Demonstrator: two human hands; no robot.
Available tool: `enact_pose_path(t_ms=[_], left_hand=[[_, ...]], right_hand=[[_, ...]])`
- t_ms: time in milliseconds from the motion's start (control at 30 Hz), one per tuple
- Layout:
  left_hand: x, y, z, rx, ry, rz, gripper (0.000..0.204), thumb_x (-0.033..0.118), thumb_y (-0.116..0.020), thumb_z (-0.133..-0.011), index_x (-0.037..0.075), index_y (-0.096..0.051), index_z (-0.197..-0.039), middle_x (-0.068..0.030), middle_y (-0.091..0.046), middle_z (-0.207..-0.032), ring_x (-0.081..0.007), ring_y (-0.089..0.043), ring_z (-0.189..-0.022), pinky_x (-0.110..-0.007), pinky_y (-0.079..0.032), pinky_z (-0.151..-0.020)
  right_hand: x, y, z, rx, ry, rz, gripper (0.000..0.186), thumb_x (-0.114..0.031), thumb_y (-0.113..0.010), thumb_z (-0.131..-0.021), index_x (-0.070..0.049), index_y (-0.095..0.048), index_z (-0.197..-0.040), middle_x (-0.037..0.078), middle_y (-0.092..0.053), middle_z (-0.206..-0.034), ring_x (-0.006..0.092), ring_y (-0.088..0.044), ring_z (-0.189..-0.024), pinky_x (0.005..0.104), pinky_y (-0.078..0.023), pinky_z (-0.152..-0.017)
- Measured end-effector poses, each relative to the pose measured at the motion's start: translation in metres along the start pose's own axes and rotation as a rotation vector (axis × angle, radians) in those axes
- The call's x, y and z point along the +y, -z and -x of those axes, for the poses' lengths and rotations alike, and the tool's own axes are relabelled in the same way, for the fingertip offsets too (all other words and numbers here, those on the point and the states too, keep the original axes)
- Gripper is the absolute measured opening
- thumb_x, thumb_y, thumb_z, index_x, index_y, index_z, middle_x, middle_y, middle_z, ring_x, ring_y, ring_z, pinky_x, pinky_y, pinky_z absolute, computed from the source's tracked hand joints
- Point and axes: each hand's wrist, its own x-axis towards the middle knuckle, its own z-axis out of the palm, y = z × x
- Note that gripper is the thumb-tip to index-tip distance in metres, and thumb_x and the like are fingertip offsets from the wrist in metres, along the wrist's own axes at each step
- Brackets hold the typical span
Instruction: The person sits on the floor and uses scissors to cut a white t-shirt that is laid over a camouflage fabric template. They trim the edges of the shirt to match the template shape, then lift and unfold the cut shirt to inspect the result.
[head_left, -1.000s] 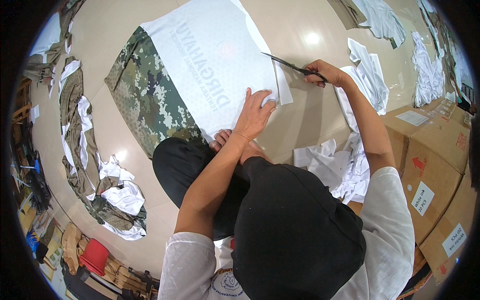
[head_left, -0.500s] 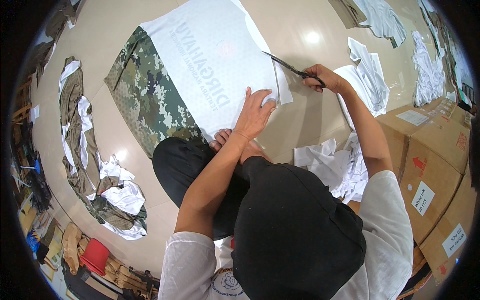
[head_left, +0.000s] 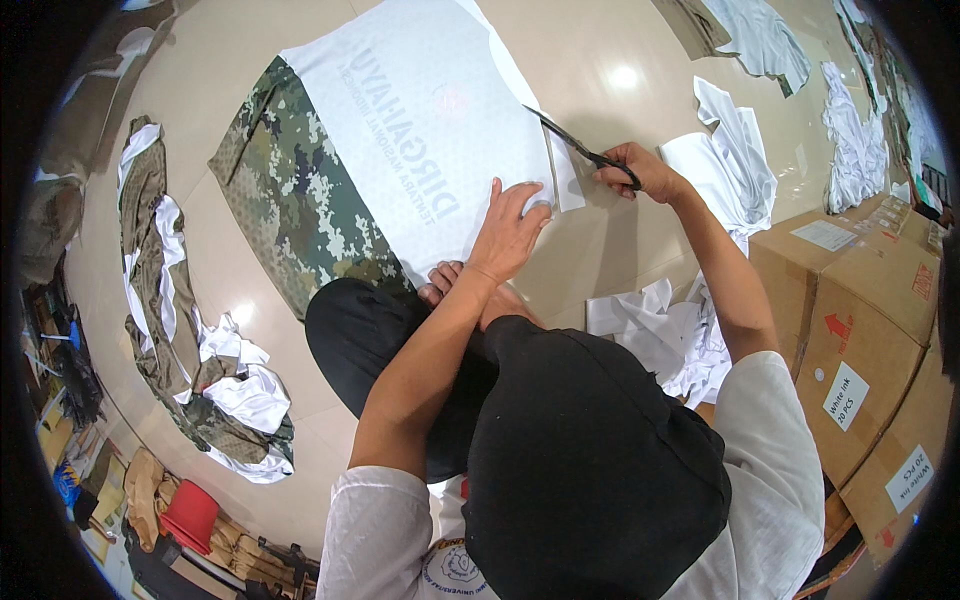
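A white and camouflage fabric panel (head_left: pixel 400 130) with faint printing lies flat on the floor in front of me. My left hand (head_left: pixel 512 225) rests on its near right corner, fingers spread and pressing the cloth. To the right, my right hand (head_left: pixel 640 172) is closed around the dark handles of a pair of scissors (head_left: pixel 575 143). The blades lie along the panel's right edge, with the tip at the cloth. A narrow white strip (head_left: pixel 568 185) is partly separated beside that edge. Bare toes (head_left: pixel 440 280) touch the panel's near edge under my left forearm.
Camouflage and white cloth pieces (head_left: pixel 165 270) lie in a line at the left. White scraps (head_left: pixel 655 325) are heaped near my right arm, with more white cloth (head_left: pixel 735 170) beyond. Cardboard boxes (head_left: pixel 860 320) stand at the right. A red container (head_left: pixel 190 517) sits at lower left.
My right hand and the scissor handles have shifted slightly left and nearer to me, the tip staying about in place. My left hand stays put. A blurred brownish shape has appeared at the far left rim.
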Motion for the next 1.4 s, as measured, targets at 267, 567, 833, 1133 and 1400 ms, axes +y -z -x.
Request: enact_pose_path(t_ms=[267,567,833,1133,1400], left_hand=[[0.0,0.0,-0.001,0.003,0.004,0.015,0.015,0.015,-0.067,-0.103,0.013,-0.066,-0.118,-0.0126,-0.057,-0.143,-0.0353,-0.054,-0.14,-0.07,-0.027,-0.129],[-0.001,0.002,0.0,0.039,0.004,0.07,0.017,0.012,-0.069,-0.1,0.013,-0.066,-0.116,-0.0134,-0.057,-0.144,-0.0358,-0.055,-0.139,-0.072,-0.028,-0.128],[0.0,0.003,0.001,0.073,-0.027,0.082,0.017,0.01,-0.069,-0.098,0.013,-0.065,-0.114,-0.0136,-0.057,-0.143,-0.0356,-0.055,-0.139,-0.071,-0.03,-0.127],[0.0,0.005,0.0,0.069,-0.032,0.09,0.017,0.009,-0.07,-0.098,0.013,-0.066,-0.115,-0.0135,-0.057,-0.142,-0.0359,-0.055,-0.139,-0.072,-0.03,-0.127],[0.0,0.003,0.001,0.081,-0.039,0.073,0.02,0.009,-0.072,-0.097,0.012,-0.065,-0.116,-0.0137,-0.056,-0.142,-0.0358,-0.055,-0.139,-0.071,-0.031,-0.127]], right_hand=[[0.004,-0.007,0.002,0.003,0.023,-0.016,0.03,-0.029,-0.084,-0.093,-0.006,-0.069,-0.083,-0.002,-0.059,-0.065,0.0082,-0.055,-0.053,0.0263,-0.042,-0.049],[-0.012,-0.037,0.01,0.088,0.001,-0.086,0.039,-0.039,-0.083,-0.094,-0.007,-0.065,-0.08,-0.002,-0.057,-0.066,0.0094,-0.054,-0.054,0.0267,-0.041,-0.052],[-0.018,-0.044,-0.002,0.086,0.066,-0.095,0.04,-0.042,-0.082,-0.093,-0.008,-0.067,-0.079,-0.001,-0.057,-0.062,0.0104,-0.055,-0.052,0.0272,-0.041,-0.051],[-0.017,-0.045,-0.014,0.122,0.042,-0.088,0.038,-0.039,-0.084,-0.093,-0.008,-0.066,-0.079,-0.001,-0.056,-0.063,0.0102,-0.053,-0.052,0.0269,-0.039,-0.051],[-0.019,-0.057,-0.012,0.175,0.039,-0.108,0.036,-0.035,-0.085,-0.091,-0.008,-0.065,-0.077,-0.001,-0.056,-0.063,0.0115,-0.052,-0.052,0.0292,-0.039,-0.051]])
